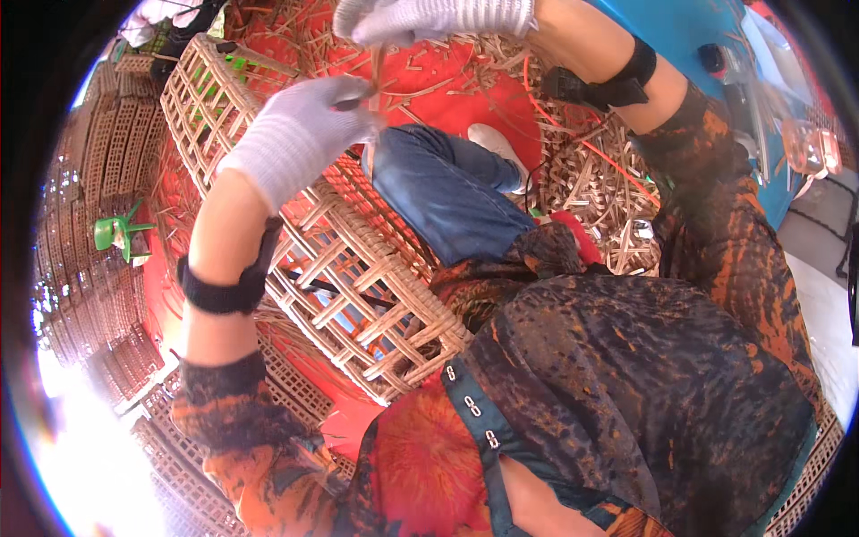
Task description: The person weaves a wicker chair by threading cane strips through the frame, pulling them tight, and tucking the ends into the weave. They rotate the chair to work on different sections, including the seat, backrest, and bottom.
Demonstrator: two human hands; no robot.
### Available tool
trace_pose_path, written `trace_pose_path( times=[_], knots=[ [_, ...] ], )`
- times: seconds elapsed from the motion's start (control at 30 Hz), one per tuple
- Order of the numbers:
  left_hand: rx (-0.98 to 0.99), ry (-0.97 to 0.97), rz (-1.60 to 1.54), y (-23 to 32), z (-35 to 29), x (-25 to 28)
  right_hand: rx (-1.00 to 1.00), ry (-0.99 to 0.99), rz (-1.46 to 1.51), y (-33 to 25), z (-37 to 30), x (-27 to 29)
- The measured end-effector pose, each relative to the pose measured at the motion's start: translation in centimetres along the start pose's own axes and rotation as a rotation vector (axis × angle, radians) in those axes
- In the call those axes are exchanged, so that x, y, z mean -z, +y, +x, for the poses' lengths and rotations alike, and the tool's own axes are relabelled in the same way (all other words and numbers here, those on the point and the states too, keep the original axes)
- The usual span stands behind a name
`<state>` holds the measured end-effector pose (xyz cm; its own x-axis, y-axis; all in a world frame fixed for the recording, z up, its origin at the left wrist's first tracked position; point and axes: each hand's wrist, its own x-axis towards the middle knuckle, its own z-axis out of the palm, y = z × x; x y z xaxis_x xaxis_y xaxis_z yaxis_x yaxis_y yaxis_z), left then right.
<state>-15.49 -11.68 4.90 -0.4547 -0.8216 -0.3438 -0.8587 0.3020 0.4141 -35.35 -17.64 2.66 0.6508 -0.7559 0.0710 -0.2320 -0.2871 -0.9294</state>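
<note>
My left hand, in a white knitted glove, is raised over the woven rattan basket frame by my left leg. Its thumb and fingers close around the lower end of a thin brown strip; the fingertips are slightly blurred. Higher up, at the top edge of the view, my gloved right hand pinches the strip's upper end. The strip runs nearly upright between both hands. The basket has open lattice sides and a thick braided rim; my left forearm covers part of it.
Strip offcuts litter the red floor, with an orange cord across them. Stacked woven panels stand at the left beside a small green stool. A blue surface with items lies at upper right. Another person's gloved hand shows at upper left.
</note>
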Motion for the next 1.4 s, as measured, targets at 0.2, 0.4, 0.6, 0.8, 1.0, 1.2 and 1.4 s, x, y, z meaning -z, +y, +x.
trace_pose_path(
  times=[0.2,0.4,0.6,0.8,1.0,1.2,1.4],
  knots=[
    [0.154,-0.062,-0.180,-2.1,2.2,-0.6,0.023,0.039,0.100,-0.4,1.5,-0.1],
    [0.148,0.064,-0.200,-1.4,2.5,-0.7,0.046,0.041,0.090,-1.0,2.0,0.5],
    [0.193,0.236,-0.647,-2.5,1.5,0.4,0.236,0.102,-0.299,0.5,5.1,2.2],
    [0.199,0.401,-0.751,-4.6,1.1,0.9,0.254,0.630,-0.542,1.6,5.7,3.3],
    [0.063,0.484,-0.898,-5.7,1.4,1.0,0.071,0.023,-0.435,5.0,3.8,-5.0],
    [-0.016,0.400,-1.001,-6.7,0.4,1.6,0.155,-0.327,-0.380,7.8,5.6,-11.6],
    [-0.164,0.268,-1.140,-7.3,1.0,1.6,-0.070,-0.312,-0.281,8.5,5.2,-12.9]
  ],
)
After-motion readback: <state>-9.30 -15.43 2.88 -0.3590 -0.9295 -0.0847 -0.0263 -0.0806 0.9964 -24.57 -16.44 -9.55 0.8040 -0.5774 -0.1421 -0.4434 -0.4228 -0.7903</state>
